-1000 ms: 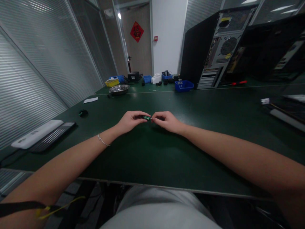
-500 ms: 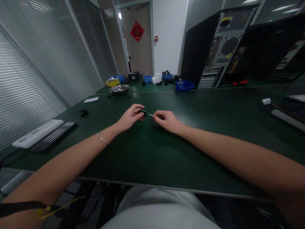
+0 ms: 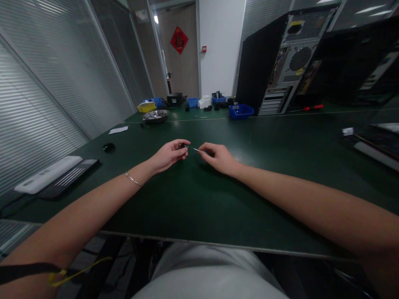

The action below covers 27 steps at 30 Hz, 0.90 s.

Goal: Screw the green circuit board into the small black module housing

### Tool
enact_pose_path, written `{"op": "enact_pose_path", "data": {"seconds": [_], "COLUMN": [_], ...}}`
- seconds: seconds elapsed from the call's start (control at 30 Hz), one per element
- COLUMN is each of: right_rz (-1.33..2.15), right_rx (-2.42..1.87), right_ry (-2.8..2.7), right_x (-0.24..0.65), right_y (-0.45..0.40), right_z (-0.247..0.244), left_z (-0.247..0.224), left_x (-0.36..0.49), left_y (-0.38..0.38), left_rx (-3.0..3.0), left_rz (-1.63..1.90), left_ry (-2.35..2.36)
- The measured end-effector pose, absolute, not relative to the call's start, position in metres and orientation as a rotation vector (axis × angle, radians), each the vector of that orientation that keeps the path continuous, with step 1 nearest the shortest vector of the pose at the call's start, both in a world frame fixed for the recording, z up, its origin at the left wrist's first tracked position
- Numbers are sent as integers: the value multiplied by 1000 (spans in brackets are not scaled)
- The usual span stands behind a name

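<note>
Just left of the middle of the green table (image 3: 199,207), my left hand (image 3: 170,155) is closed on a small dark part (image 3: 185,145), mostly hidden by the fingers; its kind is too small to tell. My right hand (image 3: 216,157) pinches a thin metal tool (image 3: 195,149) whose bare shaft points left at the part. The tool's rear end is hidden in the right palm. A narrow gap shows between the tool's tip and the left fingers.
A shiny metal dish (image 3: 156,116), a yellow tray (image 3: 146,107) and a blue bin (image 3: 241,111) stand at the back. The computer case (image 3: 280,66) rises at back right, near a red screwdriver (image 3: 314,107). At left lie a white-and-black device (image 3: 57,176) and a dark object (image 3: 109,147).
My left hand has turned and drawn slightly left, so less of the dark part shows. The tool's tip now stands apart from it; my right hand has barely moved.
</note>
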State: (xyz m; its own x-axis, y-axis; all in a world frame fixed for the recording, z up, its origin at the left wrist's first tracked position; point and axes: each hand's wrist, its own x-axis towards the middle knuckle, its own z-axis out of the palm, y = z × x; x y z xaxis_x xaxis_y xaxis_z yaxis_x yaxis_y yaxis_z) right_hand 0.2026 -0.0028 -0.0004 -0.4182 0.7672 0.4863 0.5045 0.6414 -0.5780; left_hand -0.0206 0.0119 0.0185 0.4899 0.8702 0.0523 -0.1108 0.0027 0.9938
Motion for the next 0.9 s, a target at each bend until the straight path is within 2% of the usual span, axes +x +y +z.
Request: {"op": "enact_pose_path", "data": {"seconds": [0.13,0.57,0.9], "right_rz": [459,613,546], "right_rx": [-958,-958,-932], "right_ry": [-2100,-2065,-2153], "right_x": [202,204,204], "right_y": [-2,0,-2], "right_z": [-1,3,4], "left_z": [17,18,16], "left_x": [-19,-26,-20], "left_y": [9,17,11], "left_rx": [1460,1619,1689], "left_rz": [795,821,852], "left_ry": [725,711,804]}}
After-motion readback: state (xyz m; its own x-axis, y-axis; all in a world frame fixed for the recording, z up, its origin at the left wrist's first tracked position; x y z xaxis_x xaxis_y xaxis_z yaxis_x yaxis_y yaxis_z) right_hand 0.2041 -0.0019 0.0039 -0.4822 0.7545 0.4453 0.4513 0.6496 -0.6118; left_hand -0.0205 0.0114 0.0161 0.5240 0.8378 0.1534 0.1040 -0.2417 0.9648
